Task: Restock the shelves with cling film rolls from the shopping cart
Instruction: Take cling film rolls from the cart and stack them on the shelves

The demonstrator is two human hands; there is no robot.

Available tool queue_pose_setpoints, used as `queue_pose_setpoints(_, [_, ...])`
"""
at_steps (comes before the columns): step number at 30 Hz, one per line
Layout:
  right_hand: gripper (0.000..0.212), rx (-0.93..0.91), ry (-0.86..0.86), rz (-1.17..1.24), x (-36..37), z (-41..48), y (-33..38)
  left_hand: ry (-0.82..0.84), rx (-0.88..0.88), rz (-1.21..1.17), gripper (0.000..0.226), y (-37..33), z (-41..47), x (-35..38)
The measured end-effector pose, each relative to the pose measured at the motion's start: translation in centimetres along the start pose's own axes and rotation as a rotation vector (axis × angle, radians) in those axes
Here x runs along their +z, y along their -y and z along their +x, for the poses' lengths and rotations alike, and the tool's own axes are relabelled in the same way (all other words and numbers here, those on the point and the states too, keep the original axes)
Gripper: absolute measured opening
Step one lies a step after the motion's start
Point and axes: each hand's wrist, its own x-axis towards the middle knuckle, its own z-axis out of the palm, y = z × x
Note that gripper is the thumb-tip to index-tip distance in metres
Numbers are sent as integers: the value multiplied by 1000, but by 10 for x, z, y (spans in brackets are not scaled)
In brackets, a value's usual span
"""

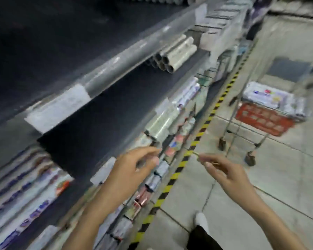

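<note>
Both hands are empty: the left hand (134, 165) hovers loosely curled by the shelf edge (116, 58), the right hand (224, 170) is spread over the floor. Cling film rolls (173, 55) sit stacked at twelve o'clock; the shopping cart (266, 114) stands at two o'clock.

Left hand (134, 165): forearm bare, reaching forward and up from lower centre, palm turned right, fingers loosely curled and spread, thumb apart, holding nothing. Right hand (224, 170): forearm bare, entering from lower right, reaching forward-left, fingers extended and slightly bent, thumb and forefinger near together at tip; blur hides whether they pinch anything. Hands level, apart, not touching.
</note>
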Motion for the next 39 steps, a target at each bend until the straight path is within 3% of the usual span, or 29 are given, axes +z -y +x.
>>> queue_pose_setpoints(3, [46,231,-145,58,-41,-38,-75,156,-98,-85,20,25,34,85])
queue_pose_setpoints(7, [14,432,-226,47,-100,-70,-163,297,-173,-78,18,37,81,178])
queue_pose_setpoints(11, [16,542,-303,-16,-164,-84,-221,357,-190,-14,21,19,134,254])
queue_pose_setpoints(20, [17,680,-434,-76,-290,-38,-293,372,-22,116,27,-45,277,364])
queue_pose_setpoints(32, [17,678,-506,-60,-442,194,-424,445,222,183,27,-80,579,502])
queue_pose_setpoints(36, [14,584,-446,-123,-488,302,-488,566,275,274,44,-73,663,566])
queue_pose_setpoints(39, [22,539,-359,-191,-507,384,-550,646,270,347,40,-43,705,623])
